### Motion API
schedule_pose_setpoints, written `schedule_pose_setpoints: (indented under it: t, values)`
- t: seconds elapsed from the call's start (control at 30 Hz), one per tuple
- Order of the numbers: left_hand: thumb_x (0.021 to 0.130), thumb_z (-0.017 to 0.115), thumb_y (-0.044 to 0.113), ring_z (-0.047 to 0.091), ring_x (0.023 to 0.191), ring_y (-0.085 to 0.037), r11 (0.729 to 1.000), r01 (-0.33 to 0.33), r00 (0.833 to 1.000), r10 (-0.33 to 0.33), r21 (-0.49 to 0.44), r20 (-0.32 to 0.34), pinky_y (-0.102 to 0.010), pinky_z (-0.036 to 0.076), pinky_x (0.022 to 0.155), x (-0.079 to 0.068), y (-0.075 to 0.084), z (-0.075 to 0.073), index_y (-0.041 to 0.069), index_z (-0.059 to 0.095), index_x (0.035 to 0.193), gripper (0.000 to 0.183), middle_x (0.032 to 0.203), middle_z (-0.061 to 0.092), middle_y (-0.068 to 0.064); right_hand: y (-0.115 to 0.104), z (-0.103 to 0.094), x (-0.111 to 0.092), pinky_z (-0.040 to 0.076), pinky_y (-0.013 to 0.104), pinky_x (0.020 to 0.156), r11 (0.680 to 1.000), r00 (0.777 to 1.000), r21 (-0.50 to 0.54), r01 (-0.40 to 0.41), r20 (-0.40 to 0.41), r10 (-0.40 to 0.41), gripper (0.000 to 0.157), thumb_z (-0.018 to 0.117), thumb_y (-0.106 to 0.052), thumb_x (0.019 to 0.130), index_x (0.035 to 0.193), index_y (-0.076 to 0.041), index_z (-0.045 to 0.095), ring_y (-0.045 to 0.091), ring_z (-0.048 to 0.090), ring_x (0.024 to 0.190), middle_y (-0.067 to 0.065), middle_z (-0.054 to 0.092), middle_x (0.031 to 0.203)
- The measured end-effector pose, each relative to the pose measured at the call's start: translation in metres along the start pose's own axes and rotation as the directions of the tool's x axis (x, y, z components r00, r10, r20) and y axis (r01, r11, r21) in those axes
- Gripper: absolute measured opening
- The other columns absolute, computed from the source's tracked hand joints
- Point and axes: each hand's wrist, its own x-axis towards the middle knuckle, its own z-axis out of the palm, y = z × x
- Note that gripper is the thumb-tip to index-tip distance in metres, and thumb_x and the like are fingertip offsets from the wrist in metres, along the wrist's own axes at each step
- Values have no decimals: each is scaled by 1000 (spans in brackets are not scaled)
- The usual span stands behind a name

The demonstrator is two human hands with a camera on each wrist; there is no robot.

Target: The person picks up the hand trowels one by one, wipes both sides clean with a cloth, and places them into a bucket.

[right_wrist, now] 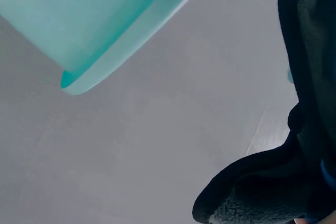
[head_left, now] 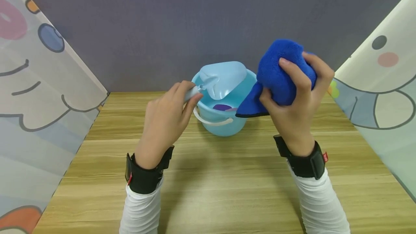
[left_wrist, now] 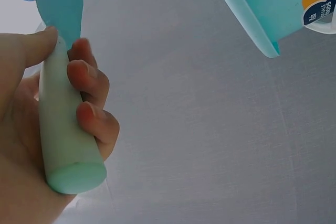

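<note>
My left hand (head_left: 164,116) grips a toy shovel by its pale handle (left_wrist: 71,124), thumb along the top and fingers curled round it. The shovel's light blue blade (head_left: 229,75) overlaps the mouth of a light blue bucket (head_left: 221,128) in the head view. To the right of the bucket, my right hand (head_left: 297,98) holds a bunched, fuzzy blue cloth (head_left: 276,75) between thumb and fingers. One flap of the cloth with a black edge hangs toward the bucket's rim. In the right wrist view, the dark-edged cloth (right_wrist: 315,93) hides most of that hand.
The bucket's white handle (head_left: 211,121) hangs down at its front. Inside lie a purple thing (head_left: 222,107) and a pinkish one. Under everything is a wood-grain table (head_left: 208,190); a grey wall (head_left: 162,28) stands behind, with cartoon-printed panels (head_left: 35,82) at both sides.
</note>
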Motion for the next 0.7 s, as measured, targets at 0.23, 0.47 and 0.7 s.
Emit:
schedule_pose_setpoints:
  t: [0.23, 0.47, 0.7]
  values:
    - [92, 63, 35, 48, 42, -18, 1000, -20, 1000, 20, 21, -1, -33, 35, 32, 0, 0, 2, 9, 64, 107, 30, 65, 65, -5, -7, 7, -13, 43, 63, 99, 990, 992, 65, 125, -31, -124, 53, 72, -10, 61, 108, -32, 61, 41, 47, 117, 22, 49, 117]
    - [90, 66, 35, 42, 40, -16, 997, -62, 998, 63, 40, -8, -32, 31, 32, 0, 3, 3, 12, 65, 103, 26, 60, 58, -2, -14, 17, -26, 43, 63, 91, 960, 969, 142, 240, 17, -245, 40, 78, -22, 70, 106, -26, 63, 50, 47, 108, 14, 51, 121]
    - [88, 69, 29, 41, 42, -15, 995, -93, 996, 93, 48, 12, -32, 32, 33, -2, 4, 4, 15, 67, 102, 21, 59, 56, -1, -19, 25, -40, 45, 65, 85, 921, 918, 144, 362, 113, -379, 27, 71, -38, 84, 104, -23, 63, 45, 44, 110, 13, 50, 123]
